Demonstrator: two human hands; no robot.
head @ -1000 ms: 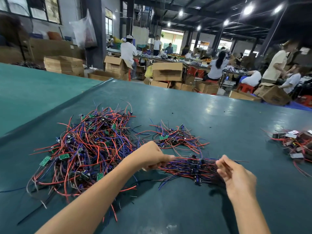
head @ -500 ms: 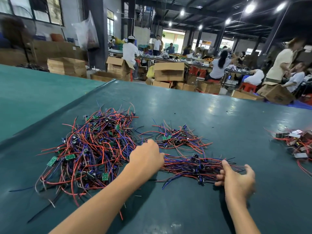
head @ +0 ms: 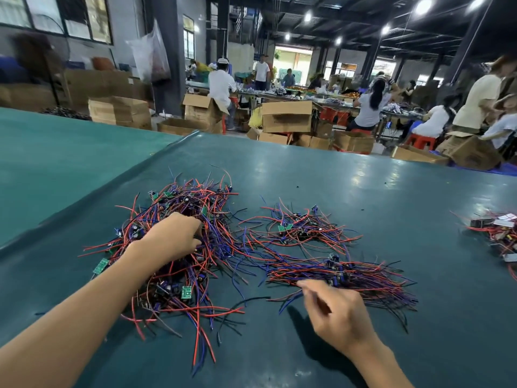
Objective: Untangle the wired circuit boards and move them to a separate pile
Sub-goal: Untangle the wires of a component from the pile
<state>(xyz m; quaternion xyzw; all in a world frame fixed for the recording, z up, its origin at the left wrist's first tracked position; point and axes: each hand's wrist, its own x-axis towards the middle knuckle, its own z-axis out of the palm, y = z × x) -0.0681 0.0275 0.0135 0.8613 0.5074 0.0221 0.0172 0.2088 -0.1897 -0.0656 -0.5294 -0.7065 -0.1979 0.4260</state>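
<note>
A big tangle of red, blue and black wires with small green circuit boards (head: pixel 179 275) lies on the teal table (head: pixel 363 191) at left. My left hand (head: pixel 170 239) sits on top of it, fingers curled down into the wires, tips hidden. A straightened bundle of wired boards (head: pixel 358 278) lies to the right, with a smaller loose heap (head: pixel 302 231) behind it. My right hand (head: pixel 335 312) hovers at the bundle's near left end, fingers loosely curled and holding nothing, its forefinger tip right by the wires.
Another heap of wires and white parts (head: pixel 498 233) lies at the table's right edge. A raised seam (head: pixel 106 200) runs diagonally along the left. Beyond the far edge stand cardboard boxes (head: pixel 286 116) and people at benches.
My left hand let go of the bundle's end and moved left onto the big tangle. My right hand released the bundle's right part and drew back toward its near left end.
</note>
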